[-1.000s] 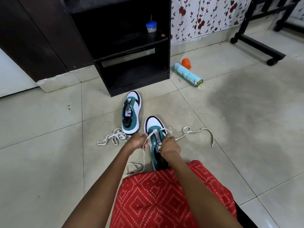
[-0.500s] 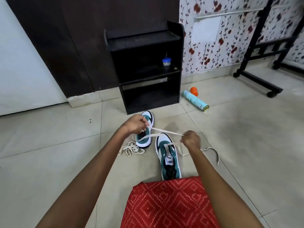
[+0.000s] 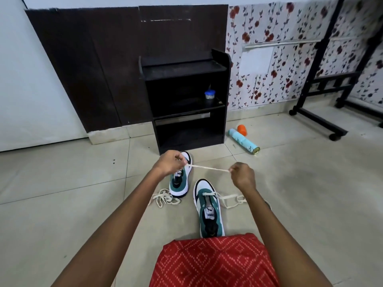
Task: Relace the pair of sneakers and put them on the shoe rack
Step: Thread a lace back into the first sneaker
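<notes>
Pinching a cream flat lace [image 3: 207, 168] taut, left hand [image 3: 169, 164] and right hand [image 3: 242, 176] should level its ends before threading the teal-and-white sneaker [image 3: 207, 207].

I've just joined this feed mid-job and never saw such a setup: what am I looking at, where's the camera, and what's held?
No machine here: a person works with bare hands, and the one camera sits on their head, looking forward and down. The left hand and right hand each pinch a white lace, pulled taut between them. On the floor lie two sneakers: the near sneaker has lace through its front eyelets; the far sneaker has a loose lace beside it. Behind stands a black rack; a spray can lies to its right.
</notes>
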